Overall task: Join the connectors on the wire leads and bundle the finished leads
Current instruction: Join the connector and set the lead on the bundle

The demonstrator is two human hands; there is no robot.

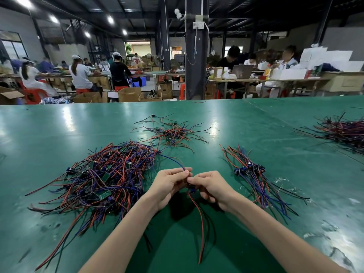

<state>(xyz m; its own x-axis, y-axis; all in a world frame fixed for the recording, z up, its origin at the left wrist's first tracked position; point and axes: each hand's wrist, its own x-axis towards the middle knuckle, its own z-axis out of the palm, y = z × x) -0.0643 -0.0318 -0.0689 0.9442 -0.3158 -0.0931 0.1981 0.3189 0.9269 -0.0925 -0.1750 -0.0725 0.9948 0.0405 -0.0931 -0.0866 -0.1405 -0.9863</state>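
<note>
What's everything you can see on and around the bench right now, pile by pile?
table: one, green, fills the foreground
big lead pile: one, red, blue and black with small green boards, left of the hands
loose lead scatter: one, red and black, centre, beyond the hands
aligned lead bundle: one, blue, red and black, right of the hands
far lead pile: one, dark red and black, table's right edge
held lead: one, red, black and blue, between both hands
pillar: one, dark, behind the table
cardboard boxes: several, brown, floor beyond the table
left hand: one, pinches the held lead
right hand: one, pinches the held lead
</note>
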